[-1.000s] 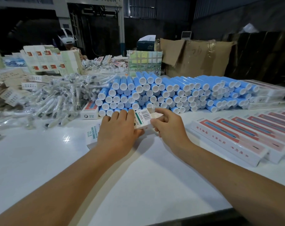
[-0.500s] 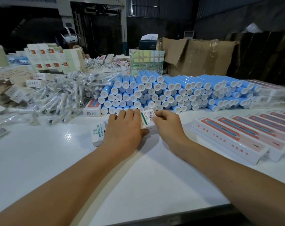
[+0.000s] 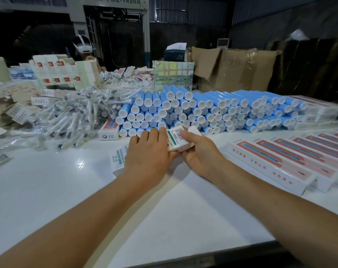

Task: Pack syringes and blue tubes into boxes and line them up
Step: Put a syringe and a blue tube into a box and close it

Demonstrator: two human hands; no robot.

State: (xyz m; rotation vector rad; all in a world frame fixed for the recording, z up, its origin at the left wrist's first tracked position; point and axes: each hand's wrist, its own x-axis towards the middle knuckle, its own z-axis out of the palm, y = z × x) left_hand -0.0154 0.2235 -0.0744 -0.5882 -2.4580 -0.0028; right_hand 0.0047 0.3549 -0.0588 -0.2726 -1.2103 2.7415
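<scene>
Working at a glossy white table (image 3: pixel 48 190) in a dim warehouse, you gripped one barcoded box (image 3: pixel 177 139) at twelve o'clock between your left hand (image 3: pixel 148 157) and right hand (image 3: pixel 201 153); blue tubes (image 3: pixel 203 111) beyond were too many to count.

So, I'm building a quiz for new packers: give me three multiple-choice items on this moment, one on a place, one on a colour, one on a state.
1. Where does the row of packed boxes lie?
A. right side of the table
B. left side
C. behind the syringes

2. What colour are the stacked tubes?
A. green with black caps
B. blue with white caps
C. red

3. What is the right hand doing?
A. lying flat on the table
B. gripping the box at its barcode end
C. reaching for a tube

Answers: A, the row runs along the right; B, blue bodies, white ends face the camera; B, fingers curl round the box while the left hand covers the rest.
</scene>
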